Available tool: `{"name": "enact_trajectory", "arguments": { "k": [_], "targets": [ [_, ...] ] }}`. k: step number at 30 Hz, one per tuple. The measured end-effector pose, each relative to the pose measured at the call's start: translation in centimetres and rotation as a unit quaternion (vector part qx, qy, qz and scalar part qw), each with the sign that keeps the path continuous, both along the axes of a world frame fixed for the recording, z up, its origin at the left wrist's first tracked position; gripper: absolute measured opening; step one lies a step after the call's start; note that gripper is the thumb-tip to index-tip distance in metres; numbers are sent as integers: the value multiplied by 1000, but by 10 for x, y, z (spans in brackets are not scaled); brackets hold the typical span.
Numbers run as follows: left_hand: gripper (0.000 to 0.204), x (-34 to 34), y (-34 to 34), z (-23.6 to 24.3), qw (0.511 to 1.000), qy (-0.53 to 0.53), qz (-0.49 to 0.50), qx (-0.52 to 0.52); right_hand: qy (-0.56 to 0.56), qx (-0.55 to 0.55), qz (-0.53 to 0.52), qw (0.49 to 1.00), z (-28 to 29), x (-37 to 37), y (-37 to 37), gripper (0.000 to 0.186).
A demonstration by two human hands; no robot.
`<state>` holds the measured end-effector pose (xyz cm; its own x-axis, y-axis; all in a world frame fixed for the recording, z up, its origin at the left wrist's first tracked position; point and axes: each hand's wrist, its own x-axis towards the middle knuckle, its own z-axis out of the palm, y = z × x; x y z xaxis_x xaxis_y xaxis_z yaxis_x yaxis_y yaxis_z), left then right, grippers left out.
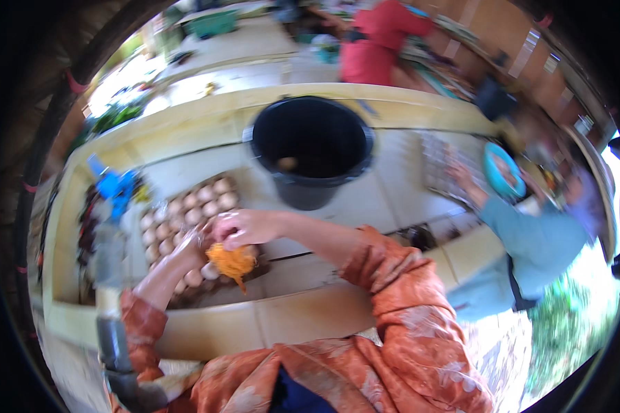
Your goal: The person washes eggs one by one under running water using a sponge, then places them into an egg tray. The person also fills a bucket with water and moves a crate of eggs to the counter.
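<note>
My right hand [244,226] is closed on a bundle of orange mesh [231,263], which dangles over a tray of brown eggs [200,196]. My left hand [194,244] meets it from the lower left, fingers curled under my right hand; what they hold is hidden and blurred. Both wrists look wet. The egg tray lies on the pale tiled counter [386,189], partly covered by my hands and arms. Behind it stands a large dark bucket [310,189] with something small and pale inside.
A faucet pipe [110,268] and blue items [114,186] are at left. At right a co-worker in teal [534,251] reaches toward another tray [437,162] beside a turquoise basin [496,175]. Another person in red [365,62] works beyond the counter's rim [200,113].
</note>
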<state>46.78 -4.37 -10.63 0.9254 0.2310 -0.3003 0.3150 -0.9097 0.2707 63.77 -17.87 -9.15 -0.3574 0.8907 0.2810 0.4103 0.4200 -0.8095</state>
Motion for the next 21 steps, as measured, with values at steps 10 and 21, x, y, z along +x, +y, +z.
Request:
{"name": "enact_trajectory", "arguments": {
  "k": [10,21],
  "targets": [
    [24,17,-28,-4,931,-156,-219,247,248,-264,-315,877,-10,5,-13,25],
    [20,16,6,-28,967,-123,-164,148,-44,1,-426,904,-67,12,9,39]
  ]
}}
